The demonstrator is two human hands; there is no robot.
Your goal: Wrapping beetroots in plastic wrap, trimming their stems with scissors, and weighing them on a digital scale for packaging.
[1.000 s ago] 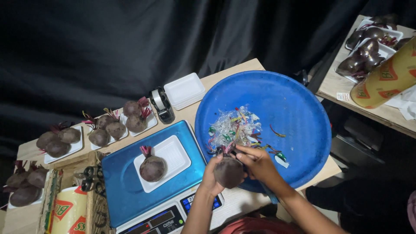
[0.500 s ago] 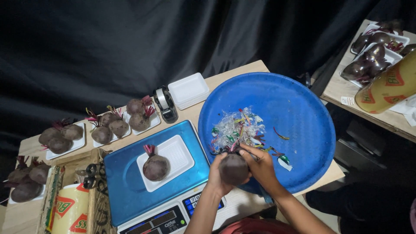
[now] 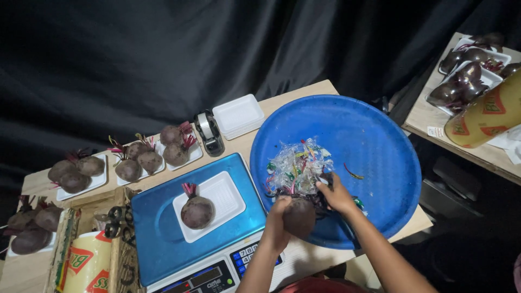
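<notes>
While the left hand (image 3: 275, 221) keeps its fingers wrapped around a dark beetroot (image 3: 299, 217) at the near rim of the big blue round tray (image 3: 380, 163), the right hand (image 3: 336, 196) has shifted a little since a second ago: its fingers now pinch at the stalk end of the beetroot, just beyond the bulb, where earlier they lay more over its top. The beetroot itself has barely moved and remains held over the tray's near edge, so the work at its crown looks, to my judgement, to be under way and not finished. Just past the right fingers lies a heap of crumpled clear plastic wrap with coloured scraps (image 3: 296, 168). To the left of the left fingers stands a blue weighing scale (image 3: 157, 233) carrying a white foam tray (image 3: 225, 198) with one beetroot (image 3: 196, 210) on it, unchanged. Farther left of the fingers sit rolls of printed tape (image 3: 81, 266) in a box. Beyond the scale, a tape dispenser (image 3: 209, 133), a stack of empty white trays (image 3: 237, 115) and trays of beetroots (image 3: 141, 157) line the far side of the wooden tabletop (image 3: 282, 95). Far right of the fingers, a second tabletop (image 3: 429, 116) holds wrapped beetroot trays (image 3: 469, 73). Black cloth (image 3: 163, 54) backs the room.
</notes>
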